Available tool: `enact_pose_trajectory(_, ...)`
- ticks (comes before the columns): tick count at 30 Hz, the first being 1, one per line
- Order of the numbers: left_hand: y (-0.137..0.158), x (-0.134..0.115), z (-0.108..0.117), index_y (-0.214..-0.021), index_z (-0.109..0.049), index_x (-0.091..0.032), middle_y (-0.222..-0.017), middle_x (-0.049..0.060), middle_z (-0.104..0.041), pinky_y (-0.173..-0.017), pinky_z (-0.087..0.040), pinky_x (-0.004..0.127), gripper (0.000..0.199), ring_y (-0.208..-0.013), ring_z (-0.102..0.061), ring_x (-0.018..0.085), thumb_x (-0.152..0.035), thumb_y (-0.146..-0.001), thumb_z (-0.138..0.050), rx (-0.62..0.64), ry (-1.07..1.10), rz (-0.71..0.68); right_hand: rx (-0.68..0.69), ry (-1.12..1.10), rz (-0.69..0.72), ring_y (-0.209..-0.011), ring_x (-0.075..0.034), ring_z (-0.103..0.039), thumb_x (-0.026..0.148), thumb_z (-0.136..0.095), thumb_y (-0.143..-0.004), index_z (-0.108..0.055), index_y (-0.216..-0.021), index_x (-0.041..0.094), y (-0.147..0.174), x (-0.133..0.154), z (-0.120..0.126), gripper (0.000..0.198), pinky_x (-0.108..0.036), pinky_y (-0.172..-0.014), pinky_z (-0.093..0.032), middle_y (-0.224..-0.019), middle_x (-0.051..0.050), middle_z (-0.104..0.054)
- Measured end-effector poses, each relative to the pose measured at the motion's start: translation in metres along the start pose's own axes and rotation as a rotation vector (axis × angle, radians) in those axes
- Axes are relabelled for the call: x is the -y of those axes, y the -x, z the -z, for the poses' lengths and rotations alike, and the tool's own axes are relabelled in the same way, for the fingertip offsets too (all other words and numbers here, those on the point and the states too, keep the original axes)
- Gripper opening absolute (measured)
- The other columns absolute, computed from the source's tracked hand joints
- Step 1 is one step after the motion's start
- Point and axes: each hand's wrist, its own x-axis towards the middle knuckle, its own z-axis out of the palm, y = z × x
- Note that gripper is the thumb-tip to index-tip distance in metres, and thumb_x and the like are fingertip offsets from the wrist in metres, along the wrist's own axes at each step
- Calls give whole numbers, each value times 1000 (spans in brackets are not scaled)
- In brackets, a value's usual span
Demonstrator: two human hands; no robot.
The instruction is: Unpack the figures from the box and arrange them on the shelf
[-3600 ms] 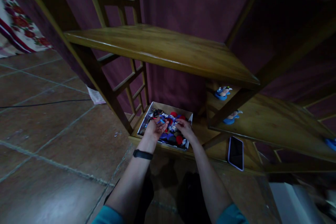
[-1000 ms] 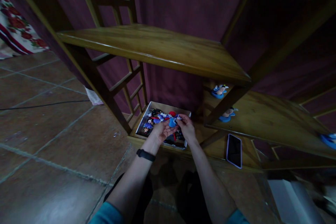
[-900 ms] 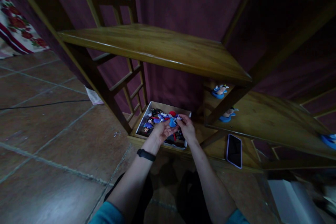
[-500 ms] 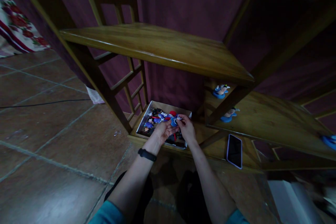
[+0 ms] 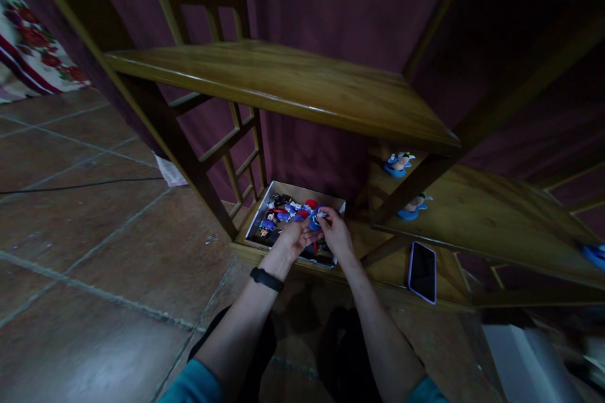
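A small blue-and-white toy figurine point(image 5: 314, 221) is between my hands, over a shallow cardboard box point(image 5: 307, 192). My right hand point(image 5: 337, 233) pinches its upper right side with closed fingers. Palm up, my left hand point(image 5: 293, 238) grips the figurine's left edge, thumb against it and fingers underneath. Inside the box lie several small figurines point(image 5: 283, 216) in purple, white, black and red. My hands and forearms hide the box's front middle part.
Over the box juts a wooden shelf board point(image 5: 283, 79). Two blue-based figurines point(image 5: 397, 165) stand on a side shelf point(image 5: 477, 214) at right. A phone point(image 5: 422, 272) rests on the lower board. Diagonal posts and a lattice point(image 5: 227, 145) flank the box.
Both hands stay over the box with the figurine between them. The figurine has shifted and turned very slightly; little else differs.
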Motion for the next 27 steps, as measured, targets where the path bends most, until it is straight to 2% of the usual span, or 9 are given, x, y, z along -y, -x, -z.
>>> enact_pose_trajectory(4,-1,5,0,-73,-51,-13,-58,4,-60,-68,-55,36,10,-52,-61,14,-12,-82,-49,6,-6,-39,15,-18,-3,-81,-17,-60,29,-46,-80,-53,-107,26,-1,-6,-2,28,-29,-73,-48,-94,-1,-62)
enact_pose_trajectory(8,-3,9,-2,-77,-54,-12,-66,6,-64,-64,-55,34,3,-57,-63,15,-11,-79,-56,-23,6,-81,17,-34,25,-80,-16,-59,25,-47,-78,-51,-104,27,-1,-9,-2,26,-29,-71,-47,-90,0,-61)
enact_pose_trajectory(14,-8,14,2,-75,-56,-12,-65,5,-65,-62,-55,33,11,-59,-63,15,-13,-71,-66,-70,19,-123,5,-23,40,-78,-16,-58,25,-46,-77,-50,-99,26,1,-8,0,22,-29,-71,-46,-87,1,-59)
enact_pose_trajectory(21,-10,14,4,-67,-56,-11,-55,0,-59,-58,-53,26,16,-48,-57,9,-13,-64,-72,-143,-29,-191,-20,23,12,-78,-16,-58,26,-47,-78,-49,-98,27,3,-6,-2,20,-29,-71,-46,-88,1,-59)
enact_pose_trajectory(27,-9,11,8,-64,-56,-12,-57,1,-60,-60,-52,26,17,-53,-57,10,-14,-62,-73,-190,-39,-160,-17,104,34,-79,-17,-59,25,-47,-79,-50,-98,28,7,1,-1,20,-29,-71,-44,-86,1,-60)
